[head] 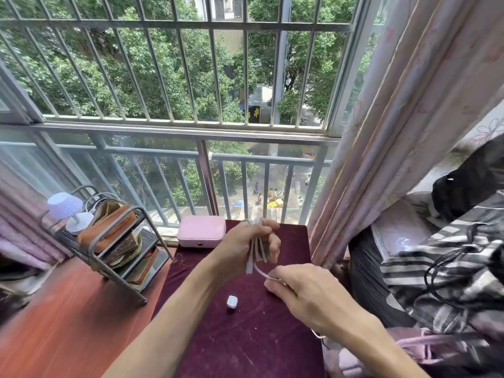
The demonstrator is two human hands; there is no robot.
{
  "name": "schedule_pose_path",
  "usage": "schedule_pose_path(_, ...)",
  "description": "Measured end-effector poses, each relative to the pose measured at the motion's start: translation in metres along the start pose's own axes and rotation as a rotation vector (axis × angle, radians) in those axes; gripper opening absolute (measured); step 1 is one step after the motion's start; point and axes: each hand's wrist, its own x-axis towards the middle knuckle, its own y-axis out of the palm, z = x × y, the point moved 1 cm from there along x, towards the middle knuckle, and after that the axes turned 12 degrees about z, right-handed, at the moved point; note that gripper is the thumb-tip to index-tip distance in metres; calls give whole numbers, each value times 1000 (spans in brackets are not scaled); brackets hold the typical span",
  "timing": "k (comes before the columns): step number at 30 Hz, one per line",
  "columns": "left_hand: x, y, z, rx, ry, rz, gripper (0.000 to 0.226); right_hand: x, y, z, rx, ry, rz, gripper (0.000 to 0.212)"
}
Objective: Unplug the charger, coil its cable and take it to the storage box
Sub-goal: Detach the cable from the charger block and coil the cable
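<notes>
My left hand (246, 242) is raised over the dark red table (245, 336) and grips several loops of a pale pink charger cable (256, 252) wound around its fingers. A short free length of the cable curves down to my right hand (297, 290), which pinches it between thumb and fingers. The small white charger plug (231, 302) lies by itself on the table, below and between the hands. A closed pink box (201, 231) stands at the table's far edge, just left of my left hand.
A grey metal rack (109, 241) with a brown bag and a small white lamp (69, 211) stands at the left on a reddish desk. A pink curtain (395, 132) hangs at the right. Striped fabric and a black cord (441, 268) lie at the right. A barred window is beyond.
</notes>
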Motion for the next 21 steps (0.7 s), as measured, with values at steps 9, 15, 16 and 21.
schedule_pose_path(9,-6,21,27,406,-126,214,48,14,-72,-17,171,-207,-56,24)
schedule_pose_path(15,-9,39,26,-85,-139,233,66,38,-67,-50,686,-214,-16,21)
schedule_pose_path(16,-11,41,23,-116,-127,253,64,40,-63,-54,746,-214,1,28)
schedule_pose_path(21,-16,51,12,-214,-117,393,55,42,-34,-51,1086,-252,202,59)
